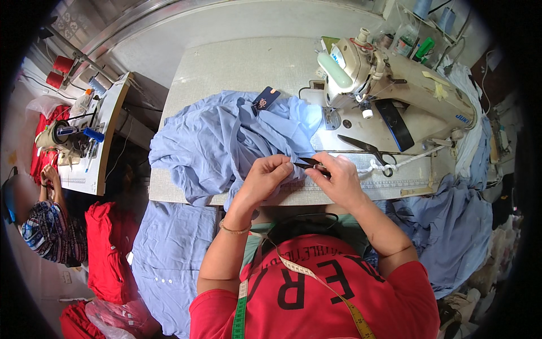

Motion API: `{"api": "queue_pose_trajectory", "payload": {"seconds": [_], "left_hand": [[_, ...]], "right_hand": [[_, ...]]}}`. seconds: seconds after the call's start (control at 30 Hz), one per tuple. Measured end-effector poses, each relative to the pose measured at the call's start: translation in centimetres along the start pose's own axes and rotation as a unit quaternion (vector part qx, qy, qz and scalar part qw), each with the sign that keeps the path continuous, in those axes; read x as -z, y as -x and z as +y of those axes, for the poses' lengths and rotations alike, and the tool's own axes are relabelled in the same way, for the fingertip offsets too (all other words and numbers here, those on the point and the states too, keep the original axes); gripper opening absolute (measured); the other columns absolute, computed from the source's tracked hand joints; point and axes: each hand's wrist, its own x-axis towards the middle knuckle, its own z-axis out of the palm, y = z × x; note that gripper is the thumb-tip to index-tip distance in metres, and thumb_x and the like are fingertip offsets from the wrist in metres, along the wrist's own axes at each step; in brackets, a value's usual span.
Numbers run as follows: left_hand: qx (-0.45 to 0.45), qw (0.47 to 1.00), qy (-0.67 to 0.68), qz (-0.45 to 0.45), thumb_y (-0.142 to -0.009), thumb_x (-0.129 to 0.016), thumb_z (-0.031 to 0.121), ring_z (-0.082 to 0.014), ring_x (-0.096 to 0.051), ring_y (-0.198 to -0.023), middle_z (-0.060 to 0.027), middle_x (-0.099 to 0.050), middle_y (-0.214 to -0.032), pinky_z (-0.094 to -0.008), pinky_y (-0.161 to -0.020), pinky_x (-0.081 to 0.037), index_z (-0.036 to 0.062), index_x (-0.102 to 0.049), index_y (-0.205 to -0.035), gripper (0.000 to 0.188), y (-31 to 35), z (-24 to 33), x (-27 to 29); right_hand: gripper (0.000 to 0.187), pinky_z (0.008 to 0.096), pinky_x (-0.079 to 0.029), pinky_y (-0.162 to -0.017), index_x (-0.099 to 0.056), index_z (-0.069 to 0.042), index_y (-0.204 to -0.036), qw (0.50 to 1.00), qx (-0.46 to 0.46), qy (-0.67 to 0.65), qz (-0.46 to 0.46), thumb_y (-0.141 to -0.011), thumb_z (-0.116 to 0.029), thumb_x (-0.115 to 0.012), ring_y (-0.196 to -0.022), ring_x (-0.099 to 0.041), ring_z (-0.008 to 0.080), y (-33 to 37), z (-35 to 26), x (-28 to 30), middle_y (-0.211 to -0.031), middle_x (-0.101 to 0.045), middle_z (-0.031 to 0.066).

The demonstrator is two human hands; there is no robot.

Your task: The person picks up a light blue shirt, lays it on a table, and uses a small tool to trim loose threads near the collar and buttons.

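Note:
A rumpled light blue garment [209, 135] with a dark hanging tag [266, 98] is heaped on the sewing table. My left hand [267, 176] pinches the garment's near edge between thumb and fingers. Close beside it, my right hand [339, 176] is closed around small dark thread snips [306, 163]. Their blades point left, at the cloth by my left fingertips. Whether the blades touch a thread is too small to make out. Large black-handled scissors [367, 148] lie on the table beyond my right hand.
The sewing machine [395, 79] stands at the back right, with a dark phone [394, 124] on its base. More blue cloth hangs at my left [172, 248] and right. Further left, a co-worker's hands [51, 176] are at another sewing machine [59, 138], near red garments [107, 248].

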Motion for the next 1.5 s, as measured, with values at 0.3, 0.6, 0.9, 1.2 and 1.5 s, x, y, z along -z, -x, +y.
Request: {"api": "queue_pose_trajectory", "payload": {"seconds": [0.3,0.6,0.9,1.2,1.5], "left_hand": [[0.013,0.999,-0.037,0.013,-0.093,-0.056,0.017,0.0003,-0.037,-0.055,0.0085,-0.05,-0.067,-0.0175,-0.046,-0.029,0.0014,-0.064,-0.092,0.018,-0.3,-0.4,0.3],[-0.043,0.999,-0.003,-0.012,-0.09,-0.059,0.012,-0.001,-0.049,-0.067,0.004,-0.06,-0.082,-0.0167,-0.059,-0.039,-0.0021,-0.063,-0.103,0.019,-0.5,-1.1,0.8],[-0.035,0.999,0.001,-0.005,-0.09,-0.061,0.013,0.0002,-0.046,-0.062,0.0057,-0.058,-0.077,-0.0165,-0.052,-0.036,-0.0005,-0.063,-0.1,0.017,-0.3,-0.7,0.5],[-0.019,1.0,0.012,-0.013,-0.091,-0.058,0.012,-0.0011,-0.047,-0.067,0.0052,-0.058,-0.08,-0.0172,-0.059,-0.038,-0.0024,-0.063,-0.102,0.019,-0.2,-0.7,0.8],[-0.015,1.0,0.011,-0.02,-0.092,-0.058,0.012,-0.0007,-0.045,-0.068,0.0057,-0.057,-0.081,-0.0168,-0.059,-0.038,-0.0034,-0.062,-0.103,0.02,-0.3,-0.9,0.9]], "right_hand": [[0.023,0.0371,-0.041,-0.057,-0.06,-0.009,-0.089,0.99,0.094,0.092,0.056,-0.079,-0.029,-0.067,-0.062,-0.059,0.0262,-0.8,0.5,-0.5,-0.073,-0.062,0.0067],[0.027,0.0371,-0.042,-0.059,-0.06,-0.007,-0.093,0.998,0.025,0.065,-0.002,-0.079,-0.029,-0.068,-0.063,-0.06,0.0257,-0.3,-0.1,1.2,-0.071,-0.063,0.0065],[0.026,0.0377,-0.042,-0.061,-0.059,-0.007,-0.092,0.997,0.022,0.076,-0.011,-0.08,-0.028,-0.067,-0.065,-0.061,0.0261,-0.3,-0.8,1.0,-0.072,-0.064,0.0069],[0.026,0.0384,-0.043,-0.063,-0.059,-0.007,-0.093,0.995,0.022,0.099,-0.014,-0.08,-0.028,-0.066,-0.066,-0.061,0.027,-0.4,-1.0,0.9,-0.073,-0.064,0.0078],[0.026,0.0376,-0.041,-0.062,-0.058,-0.007,-0.094,0.992,0.03,0.122,-0.008,-0.081,-0.029,-0.065,-0.068,-0.061,0.0261,-0.3,-0.9,0.9,-0.075,-0.064,0.0074]]}}
